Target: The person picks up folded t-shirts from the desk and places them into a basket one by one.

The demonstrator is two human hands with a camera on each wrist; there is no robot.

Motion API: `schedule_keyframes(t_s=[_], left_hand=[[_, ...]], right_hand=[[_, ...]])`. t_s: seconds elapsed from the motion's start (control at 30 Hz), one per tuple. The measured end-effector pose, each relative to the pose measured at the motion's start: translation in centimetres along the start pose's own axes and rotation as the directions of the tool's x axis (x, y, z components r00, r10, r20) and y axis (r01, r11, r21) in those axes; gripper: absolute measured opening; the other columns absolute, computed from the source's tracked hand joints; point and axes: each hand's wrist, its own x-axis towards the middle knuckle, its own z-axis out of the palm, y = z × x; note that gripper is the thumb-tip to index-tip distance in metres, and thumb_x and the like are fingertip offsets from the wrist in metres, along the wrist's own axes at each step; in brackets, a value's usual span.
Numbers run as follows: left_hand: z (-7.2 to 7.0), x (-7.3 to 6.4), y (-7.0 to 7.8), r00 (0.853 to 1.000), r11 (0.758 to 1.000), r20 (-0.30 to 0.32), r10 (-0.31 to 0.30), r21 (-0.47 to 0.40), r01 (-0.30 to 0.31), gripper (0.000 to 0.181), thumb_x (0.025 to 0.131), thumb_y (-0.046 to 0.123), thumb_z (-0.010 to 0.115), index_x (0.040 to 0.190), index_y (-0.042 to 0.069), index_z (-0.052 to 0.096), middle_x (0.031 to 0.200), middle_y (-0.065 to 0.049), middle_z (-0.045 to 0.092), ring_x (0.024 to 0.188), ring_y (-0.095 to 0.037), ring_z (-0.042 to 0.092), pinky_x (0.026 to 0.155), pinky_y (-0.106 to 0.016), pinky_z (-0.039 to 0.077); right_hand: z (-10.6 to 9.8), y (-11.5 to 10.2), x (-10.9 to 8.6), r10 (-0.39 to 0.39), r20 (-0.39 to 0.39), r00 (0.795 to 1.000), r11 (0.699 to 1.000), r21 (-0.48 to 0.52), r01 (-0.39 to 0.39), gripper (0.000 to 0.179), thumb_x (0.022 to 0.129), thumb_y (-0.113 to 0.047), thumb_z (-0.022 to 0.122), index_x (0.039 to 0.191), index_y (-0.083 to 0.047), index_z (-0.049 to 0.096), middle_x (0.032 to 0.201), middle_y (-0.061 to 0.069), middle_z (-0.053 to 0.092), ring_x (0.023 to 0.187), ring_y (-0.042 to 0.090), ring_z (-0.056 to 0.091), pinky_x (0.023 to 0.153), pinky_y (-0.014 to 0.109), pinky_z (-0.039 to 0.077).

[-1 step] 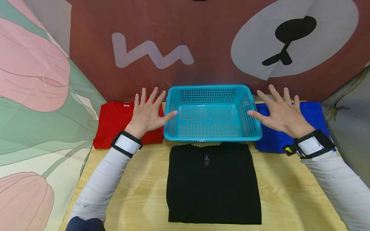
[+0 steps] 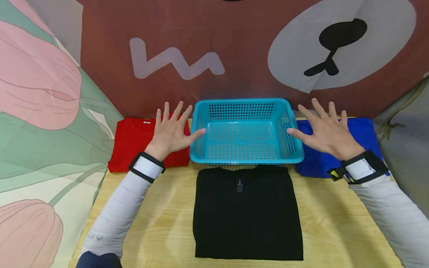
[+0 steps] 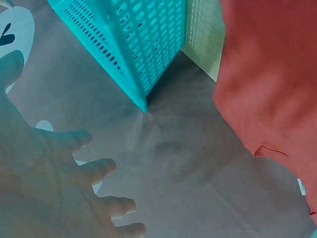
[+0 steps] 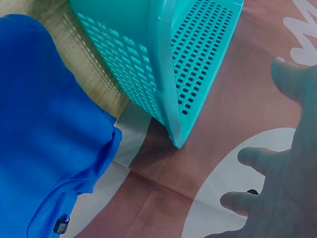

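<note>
Both hands are held up with fingers spread, gripping nothing. In the head view my left hand (image 2: pixel 170 134) hovers over the right part of a folded red T-shirt (image 2: pixel 131 146), its thumb overlapping the left rim of a turquoise plastic basket (image 2: pixel 247 162). My right hand (image 2: pixel 328 134) is over a folded blue garment (image 2: pixel 363 134), thumb toward the basket's right wall. A folded black T-shirt (image 2: pixel 247 223) lies flat in front of the basket, neck label up. The left wrist view shows the left palm (image 3: pixel 39 178) apart from the basket; the right wrist view shows the right hand (image 4: pixel 292 173) likewise apart.
Everything lies on a light wooden table (image 2: pixel 161 226). Behind it hangs a brown cloth (image 2: pixel 239 42) printed with a bear face. A floral cloth (image 2: pixel 23 156) borders the left side, and a greyish one (image 2: pixel 413 143) the right. The basket holds nothing visible.
</note>
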Motion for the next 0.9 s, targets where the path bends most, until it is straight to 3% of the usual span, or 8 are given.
schedule_keyframes(t_s=[0.37,0.73,0.8,0.9], left_hand=[[0.1,-0.2,-0.1,1.0,1.0,-0.022,0.005,-0.018,-0.006,0.096,0.084,0.081,0.04,0.16,0.029,0.012,0.168,-0.008,0.008,0.152,-0.046,0.004,0.12,-0.067,0.001],[-0.2,-1.6,1.2,0.994,0.994,-0.084,0.071,-0.078,-0.078,0.094,0.083,0.081,0.041,0.159,0.029,0.018,0.167,-0.007,0.015,0.153,-0.044,0.007,0.121,-0.066,0.007],[-0.1,-2.0,1.5,0.991,0.991,-0.105,0.088,-0.091,-0.097,0.094,0.084,0.081,0.042,0.159,0.029,0.019,0.167,-0.007,0.017,0.152,-0.043,0.009,0.12,-0.066,0.009],[-0.1,-2.7,2.1,0.982,0.986,-0.152,0.111,-0.103,-0.128,0.092,0.084,0.079,0.044,0.158,0.027,0.024,0.165,-0.009,0.022,0.151,-0.043,0.015,0.119,-0.066,0.013]], right_hand=[[0.2,0.0,0.0,0.003,-0.001,1.0,1.0,-0.005,-0.003,0.091,0.088,-0.076,0.043,0.16,-0.029,0.012,0.167,0.017,-0.005,0.143,0.061,-0.013,0.106,0.082,-0.007],[0.5,-0.5,-0.9,-0.037,-0.025,0.999,0.999,-0.001,0.037,0.088,0.09,-0.074,0.044,0.159,-0.028,0.016,0.167,0.017,0.0,0.146,0.059,-0.007,0.11,0.079,-0.002],[0.7,-0.8,-1.3,-0.051,-0.044,0.998,0.999,0.002,0.051,0.087,0.09,-0.073,0.046,0.159,-0.027,0.02,0.167,0.017,0.004,0.146,0.059,-0.002,0.111,0.078,0.003],[0.8,-1.4,-2.2,-0.098,-0.129,0.987,0.995,0.012,0.1,0.083,0.09,-0.067,0.054,0.155,-0.02,0.033,0.162,0.022,0.022,0.145,0.056,0.019,0.109,0.077,0.017]])
